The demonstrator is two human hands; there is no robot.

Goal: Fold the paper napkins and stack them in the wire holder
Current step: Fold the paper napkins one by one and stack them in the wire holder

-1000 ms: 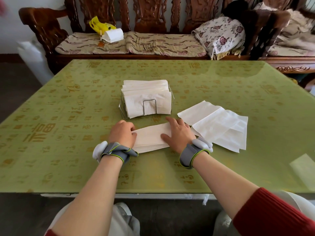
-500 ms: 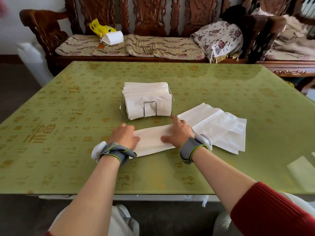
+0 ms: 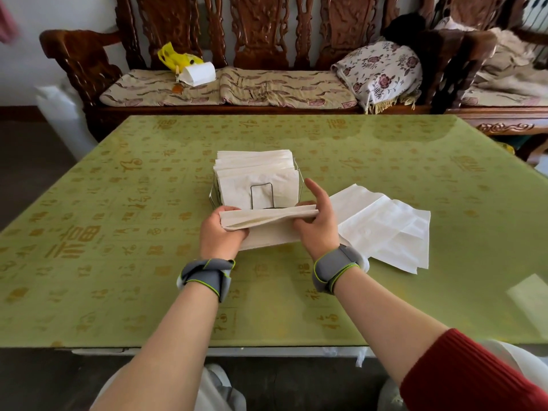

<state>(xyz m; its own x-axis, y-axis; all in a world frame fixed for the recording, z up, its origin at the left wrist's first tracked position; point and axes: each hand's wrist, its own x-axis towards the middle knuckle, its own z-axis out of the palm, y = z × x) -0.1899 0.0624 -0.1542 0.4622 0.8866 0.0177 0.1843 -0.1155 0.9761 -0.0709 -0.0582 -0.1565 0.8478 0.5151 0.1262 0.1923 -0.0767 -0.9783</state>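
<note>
A folded white napkin point(image 3: 267, 225) is held just in front of the wire holder point(image 3: 300, 178), its far edge lifted off the table. My left hand point(image 3: 219, 235) pinches its left end. My right hand point(image 3: 318, 225) grips its right end, index finger raised. The wire holder stands at the table's middle, packed with several folded napkins point(image 3: 255, 176). A loose pile of unfolded napkins point(image 3: 385, 226) lies flat to the right of my right hand.
The green glass-topped table point(image 3: 118, 262) carries gold characters. Behind it runs a carved wooden bench point(image 3: 261, 34) with cushions, a yellow bag point(image 3: 175, 57), a white box point(image 3: 198, 73) and a flowered pillow point(image 3: 382, 69). A white sack point(image 3: 62, 114) leans at the far left.
The napkin lay flat under both hands pressing it; now both hands grip its ends and have raised its far edge toward the holder.
</note>
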